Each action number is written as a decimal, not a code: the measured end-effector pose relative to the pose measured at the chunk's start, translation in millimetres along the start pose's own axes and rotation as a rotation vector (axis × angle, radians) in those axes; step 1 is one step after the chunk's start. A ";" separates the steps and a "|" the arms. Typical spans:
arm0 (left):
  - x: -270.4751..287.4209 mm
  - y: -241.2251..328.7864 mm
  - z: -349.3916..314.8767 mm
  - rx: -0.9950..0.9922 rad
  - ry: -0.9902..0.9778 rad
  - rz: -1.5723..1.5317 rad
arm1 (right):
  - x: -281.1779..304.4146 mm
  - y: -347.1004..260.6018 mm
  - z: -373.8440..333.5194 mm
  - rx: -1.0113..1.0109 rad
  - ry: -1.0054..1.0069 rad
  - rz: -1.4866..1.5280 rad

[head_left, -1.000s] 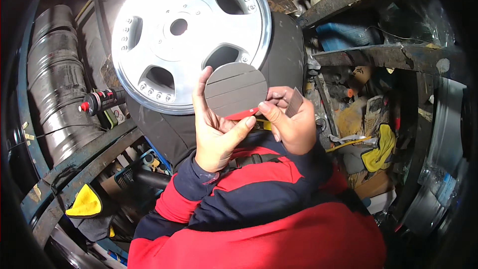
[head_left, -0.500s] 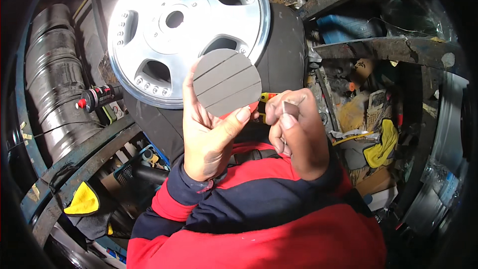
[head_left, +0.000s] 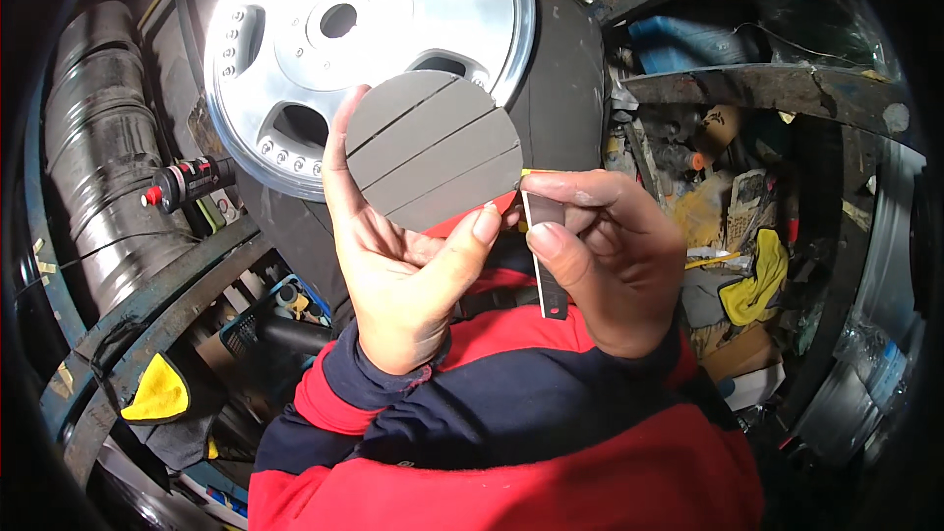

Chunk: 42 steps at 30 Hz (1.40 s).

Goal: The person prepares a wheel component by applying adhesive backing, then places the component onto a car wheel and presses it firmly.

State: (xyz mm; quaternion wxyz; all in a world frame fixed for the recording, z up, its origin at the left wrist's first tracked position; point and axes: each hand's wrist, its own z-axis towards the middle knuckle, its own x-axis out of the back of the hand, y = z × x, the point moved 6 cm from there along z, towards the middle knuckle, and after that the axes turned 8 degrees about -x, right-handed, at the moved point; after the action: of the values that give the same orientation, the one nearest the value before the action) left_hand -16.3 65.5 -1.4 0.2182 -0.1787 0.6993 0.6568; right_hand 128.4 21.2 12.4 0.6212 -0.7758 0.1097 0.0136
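Note:
My left hand (head_left: 398, 256) holds up a round grey disc (head_left: 433, 152) between thumb and fingers, its face crossed by several dark parallel slits. Red shows along the disc's lower edge, by my thumb. In my right hand (head_left: 615, 261), thumb and forefinger pinch a thin flat strip (head_left: 554, 300), pale along one edge and dark at its lower end. The top of the strip is close to the disc's right edge; whether they touch is unclear. Behind the disc lies a silver car wheel rim (head_left: 393, 29), partly covered by disc and fingers.
A black bottle with a red cap (head_left: 187, 185) lies at the left, near a metal rail (head_left: 157, 290). Yellow-and-grey cloths hang low left (head_left: 157, 393) and lie at right (head_left: 757, 280). Cluttered shelves (head_left: 767, 88) stand on the right; a dark cushioned surface (head_left: 560, 88) is under the rim.
Both hands have come closer together, the disc shifting left and slightly up. My right hand has turned, so the strip now shows lengthwise, pointing downward.

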 end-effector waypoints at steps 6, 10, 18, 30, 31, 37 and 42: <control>0.6 0.9 -0.5 -0.009 0.002 0.030 | -2.2 -2.1 2.1 -0.018 -0.047 0.021; -2.0 1.6 0.3 -0.002 0.041 0.018 | -1.9 -2.6 1.8 -0.027 -0.030 0.066; -2.3 1.4 -0.9 0.011 0.019 0.009 | -1.9 -0.2 2.8 -0.004 -0.040 0.069; -0.3 1.3 2.3 0.024 0.026 -0.011 | -3.6 0.7 4.5 -0.005 -0.028 0.077; -0.7 1.2 2.4 0.026 0.024 -0.012 | -3.4 0.7 4.6 -0.008 -0.024 0.075; 0.6 1.9 2.5 0.010 0.038 -0.011 | -5.1 0.0 4.9 -0.025 -0.008 0.082; 1.6 -0.8 3.0 0.009 0.040 -0.027 | -4.9 2.6 5.6 -0.031 0.011 0.095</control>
State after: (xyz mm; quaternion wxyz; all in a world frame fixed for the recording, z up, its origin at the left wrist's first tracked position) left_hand -17.0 68.5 -3.1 0.2138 -0.2003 0.7039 0.6471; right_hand 123.7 26.8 9.4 0.6072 -0.7793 0.1496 0.0403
